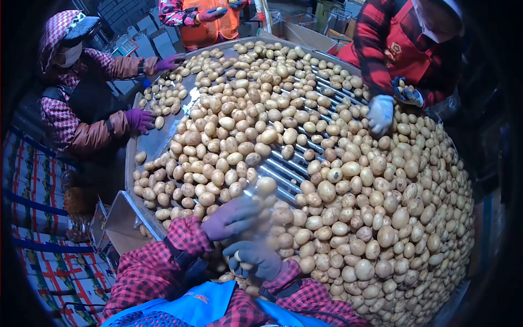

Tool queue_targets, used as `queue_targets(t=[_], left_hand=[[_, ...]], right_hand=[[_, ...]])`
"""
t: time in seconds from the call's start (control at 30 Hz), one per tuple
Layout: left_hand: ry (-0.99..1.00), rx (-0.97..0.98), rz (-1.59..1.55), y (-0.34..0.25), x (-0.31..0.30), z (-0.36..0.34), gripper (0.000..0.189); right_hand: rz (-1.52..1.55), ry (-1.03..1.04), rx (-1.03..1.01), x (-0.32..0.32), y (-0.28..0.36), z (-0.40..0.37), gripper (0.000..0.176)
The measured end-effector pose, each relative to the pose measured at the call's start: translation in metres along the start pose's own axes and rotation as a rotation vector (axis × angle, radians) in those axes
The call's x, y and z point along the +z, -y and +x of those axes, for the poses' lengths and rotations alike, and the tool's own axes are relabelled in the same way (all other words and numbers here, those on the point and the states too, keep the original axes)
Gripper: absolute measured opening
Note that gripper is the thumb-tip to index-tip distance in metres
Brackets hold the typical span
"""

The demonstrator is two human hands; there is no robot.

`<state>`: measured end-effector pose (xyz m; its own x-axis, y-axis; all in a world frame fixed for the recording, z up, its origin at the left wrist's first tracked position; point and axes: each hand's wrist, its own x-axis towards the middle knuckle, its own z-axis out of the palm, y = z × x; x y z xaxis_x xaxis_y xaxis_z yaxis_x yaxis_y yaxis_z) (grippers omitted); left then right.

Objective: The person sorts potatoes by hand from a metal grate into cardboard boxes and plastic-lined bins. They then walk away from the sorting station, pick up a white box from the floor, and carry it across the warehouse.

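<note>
Potatoes lie heaped over a large metal sorting table with slatted bars. My left hand, in a purple glove, is over the near edge of the heap, blurred by motion, its fingers pointing right toward some smeared potatoes; whether it grips one is unclear. Just below it, my right hand, in a grey-blue glove, has its fingers curled round a small potato at its left side. Potatoes lie under and around both hands.
Across the table at the left, a person in purple gloves reaches onto the tabletop. Another in an orange vest stands at the far side. At the right, a person's white-gloved hand touches potatoes. An open cardboard box sits by the near left edge.
</note>
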<state>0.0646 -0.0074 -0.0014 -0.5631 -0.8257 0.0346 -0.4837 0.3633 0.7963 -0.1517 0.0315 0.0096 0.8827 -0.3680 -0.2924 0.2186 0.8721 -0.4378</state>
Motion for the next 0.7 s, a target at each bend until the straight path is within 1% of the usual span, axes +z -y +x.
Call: queue_targets(t=[0.03,0.07,0.1,0.17,0.2,0.23,0.27,0.33,0.37,0.43,0.47,0.53,0.57,0.6,0.67,0.7], left_hand=[[0.009,0.145,0.223,0.007,0.006,0.005,0.058],[-0.053,0.054,0.461,0.005,0.017,0.000,0.054],[-0.088,0.015,0.511,0.007,0.019,0.003,0.053],[-0.129,-0.055,0.604,0.013,0.018,0.010,0.049],[-0.136,-0.093,0.649,0.004,0.007,0.022,0.047],[-0.196,-0.123,0.637,0.005,0.002,0.029,0.048],[-0.209,-0.129,0.667,0.008,-0.004,0.036,0.046],[-0.288,-0.132,0.677,0.022,-0.005,0.056,0.046],[-0.282,-0.128,0.680,0.022,-0.007,0.063,0.046],[-0.365,0.011,0.600,-0.001,-0.011,0.083,0.043],[-0.248,0.102,0.633,0.001,-0.005,0.089,0.042],[-0.061,0.218,0.571,0.004,0.020,0.095,0.038],[-0.050,0.151,0.511,0.010,0.020,0.095,0.036],[-0.109,0.125,0.616,0.021,0.014,0.099,0.036],[-0.151,0.051,0.796,0.032,-0.004,0.110,0.036],[-0.195,0.039,0.803,0.034,-0.012,0.117,0.035]], right_hand=[[-0.049,0.095,0.031,-0.004,-0.004,0.001,0.044],[-0.097,0.190,0.058,-0.006,-0.006,0.002,0.046],[-0.150,0.210,0.046,-0.007,-0.003,0.002,0.048],[-0.168,0.210,0.029,-0.008,-0.006,0.004,0.047],[-0.194,0.215,0.025,-0.008,-0.008,0.004,0.046],[-0.177,0.217,0.058,-0.003,-0.002,0.002,0.046],[-0.179,0.216,0.050,-0.004,-0.001,0.003,0.046],[-0.102,0.241,0.099,-0.004,-0.003,0.003,0.045],[-0.099,0.242,0.092,-0.004,0.000,0.003,0.045],[-0.090,0.265,0.150,-0.002,0.007,0.001,0.046],[-0.080,0.260,0.143,-0.003,0.006,0.001,0.046],[-0.044,0.305,0.148,-0.003,0.003,0.000,0.047],[-0.041,0.304,0.149,-0.004,0.002,0.000,0.047],[-0.048,0.289,0.122,-0.004,-0.001,0.001,0.047],[-0.050,0.268,0.090,-0.002,-0.001,0.002,0.047],[-0.046,0.271,0.110,-0.001,0.003,0.001,0.047]])
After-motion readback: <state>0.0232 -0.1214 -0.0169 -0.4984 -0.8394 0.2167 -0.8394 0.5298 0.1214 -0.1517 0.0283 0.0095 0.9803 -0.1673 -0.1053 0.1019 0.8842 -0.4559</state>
